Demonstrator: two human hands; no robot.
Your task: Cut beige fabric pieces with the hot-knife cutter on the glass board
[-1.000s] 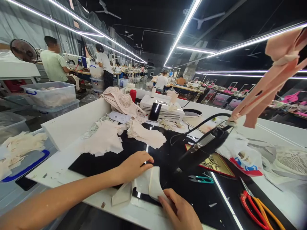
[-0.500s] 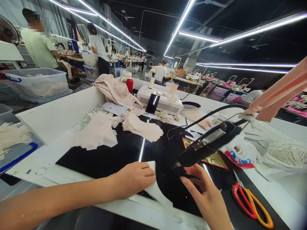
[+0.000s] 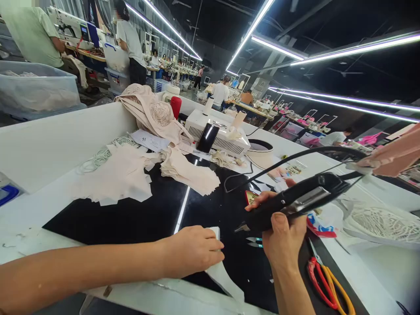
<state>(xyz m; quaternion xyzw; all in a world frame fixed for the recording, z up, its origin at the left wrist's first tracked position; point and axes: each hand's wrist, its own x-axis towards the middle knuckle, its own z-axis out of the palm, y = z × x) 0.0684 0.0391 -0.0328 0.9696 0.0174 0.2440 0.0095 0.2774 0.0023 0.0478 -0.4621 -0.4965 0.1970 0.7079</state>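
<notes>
My left hand [image 3: 197, 249] lies over a pale cut fabric piece [image 3: 226, 280] near the table's front edge, its fingers pressed together on it. My right hand [image 3: 282, 232] is wrapped round a black corded hand tool [image 3: 278, 205] with a narrow metal tip. The tip points left and down, a short way right of the fabric piece and apart from it. From the tool's rear runs a black cable, and a pink cloth strap [image 3: 397, 151] is tied there. Small thread snips [image 3: 255, 242] lie under the tool. Red-and-orange-handled scissors [image 3: 328, 280] rest to the right of my right hand.
Stacks of pale cut pieces [image 3: 114, 175] [image 3: 190, 170] lie on the black sheet [image 3: 108, 223]. Behind them are lacy garments [image 3: 154, 109], a phone [image 3: 208, 138] and a white vented box [image 3: 216, 133]. A bag of white cords [image 3: 383, 221] lies right. People work farther back.
My right hand has come up from below the black tool and closed round it. The tool has turned flatter. My left hand stays on the fabric, while the camera view has shifted.
</notes>
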